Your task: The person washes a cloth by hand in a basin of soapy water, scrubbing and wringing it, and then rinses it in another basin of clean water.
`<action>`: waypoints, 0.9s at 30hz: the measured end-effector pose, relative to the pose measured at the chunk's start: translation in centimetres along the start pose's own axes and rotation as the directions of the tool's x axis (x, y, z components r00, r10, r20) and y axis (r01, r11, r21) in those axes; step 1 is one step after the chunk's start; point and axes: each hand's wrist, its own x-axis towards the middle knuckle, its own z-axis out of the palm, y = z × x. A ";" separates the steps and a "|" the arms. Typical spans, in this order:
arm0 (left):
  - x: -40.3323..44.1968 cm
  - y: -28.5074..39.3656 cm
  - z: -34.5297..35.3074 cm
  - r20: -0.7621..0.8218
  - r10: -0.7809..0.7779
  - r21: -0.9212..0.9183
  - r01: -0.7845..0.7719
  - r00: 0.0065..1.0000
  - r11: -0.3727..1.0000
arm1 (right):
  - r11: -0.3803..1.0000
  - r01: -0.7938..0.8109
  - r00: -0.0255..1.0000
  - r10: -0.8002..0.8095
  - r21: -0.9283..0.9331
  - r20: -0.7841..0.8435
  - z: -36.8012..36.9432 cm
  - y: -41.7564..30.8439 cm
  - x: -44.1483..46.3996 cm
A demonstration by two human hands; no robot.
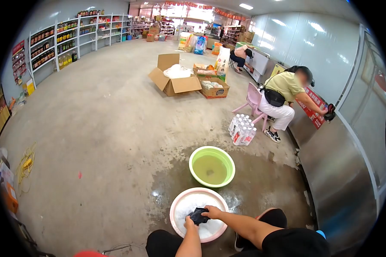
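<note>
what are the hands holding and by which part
A dark bunched cloth, in the sudsy pink-rimmed basin. The left hand has its near left edge, the right hand its right side.

The floor [94, 128] looked like smooth concrete, glossy where wet; toward two o'clock the box [169, 88] was matt cardboard, and the wall panel [339, 184] at four o'clock shiny brushed metal.

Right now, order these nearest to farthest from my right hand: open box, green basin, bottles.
1. Green basin, ahead of your right hand.
2. Bottles, beyond the basin, to its right.
3. Open box, farther back, left of the bottles.
</note>
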 end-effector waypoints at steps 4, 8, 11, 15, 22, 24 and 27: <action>6.7 -3.3 -3.8 -0.449 0.453 0.471 -0.226 0.770 0.853 | 0.990 0.101 0.978 -0.117 -0.099 -0.175 4.2 1.7 3.3; 2.3 0.3 -2.4 -0.179 0.212 0.394 -0.128 0.961 0.910 | 0.988 0.089 0.984 -0.107 -0.128 -0.145 6.4 1.0 5.2; 2.5 3.1 -2.2 -0.188 0.146 0.389 -0.063 0.971 0.919 | 0.972 0.186 0.981 -0.193 -0.146 -0.036 4.5 -0.9 6.2; 2.2 5.8 0.2 -0.230 0.112 0.483 0.013 0.967 0.876 | 0.830 0.510 0.833 -0.412 -0.226 0.369 3.8 -0.9 12.6; -0.1 5.2 -0.7 0.095 -0.287 0.494 0.205 0.953 0.845 | 0.956 0.107 0.959 -0.172 0.275 0.227 3.5 -1.0 10.9; 3.2 3.6 -2.7 -0.118 -0.032 0.389 0.075 0.993 0.918 | 0.900 0.083 0.991 -0.118 0.428 0.058 4.7 0.7 11.4; 3.0 3.8 -1.7 -0.377 0.046 0.384 0.111 0.925 0.916 | 0.983 -0.085 0.976 0.115 0.163 -0.186 4.2 -0.6 9.0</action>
